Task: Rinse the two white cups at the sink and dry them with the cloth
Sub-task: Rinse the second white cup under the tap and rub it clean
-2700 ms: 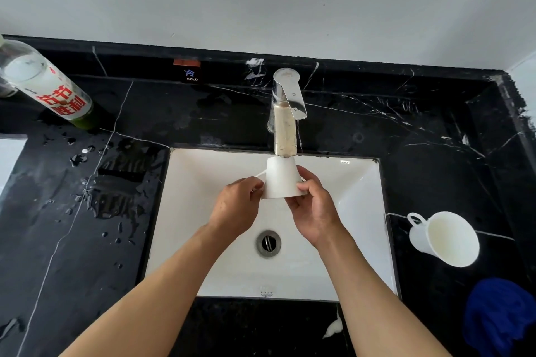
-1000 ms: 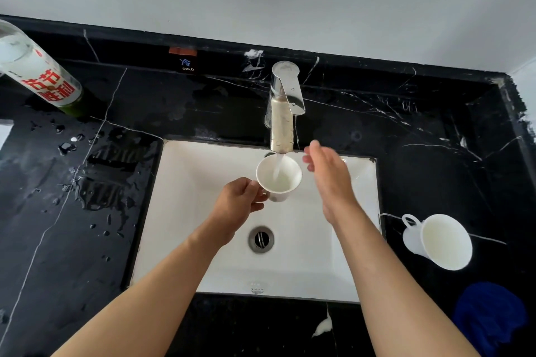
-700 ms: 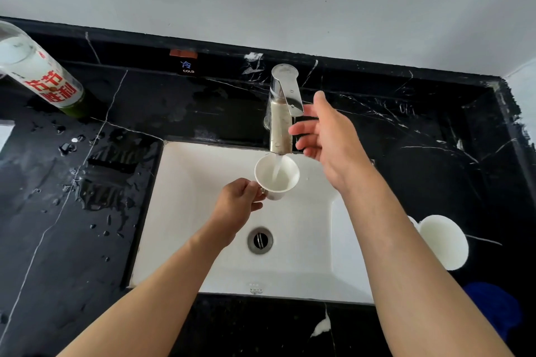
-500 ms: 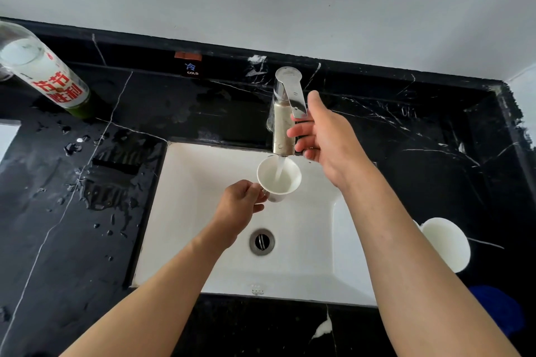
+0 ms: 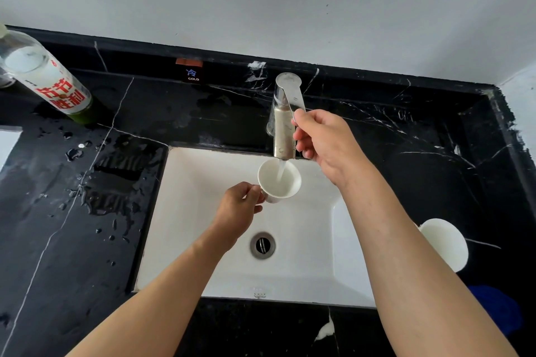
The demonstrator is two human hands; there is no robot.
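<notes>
Head view: left hand (image 5: 240, 209) grips the handle of a small white ceramic cup (image 5: 279, 181), mouth up under the stream, directly below the chrome tap lever (image 5: 291, 95) pinched by right hand (image 5: 324, 142); second white cup (image 5: 443, 243) sits far right.

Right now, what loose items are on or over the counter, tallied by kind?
Cups: 2, one in the left hand under the tap, one on the counter at right
Bottles: 1
Cloths: 1, blue
Total: 4
</notes>
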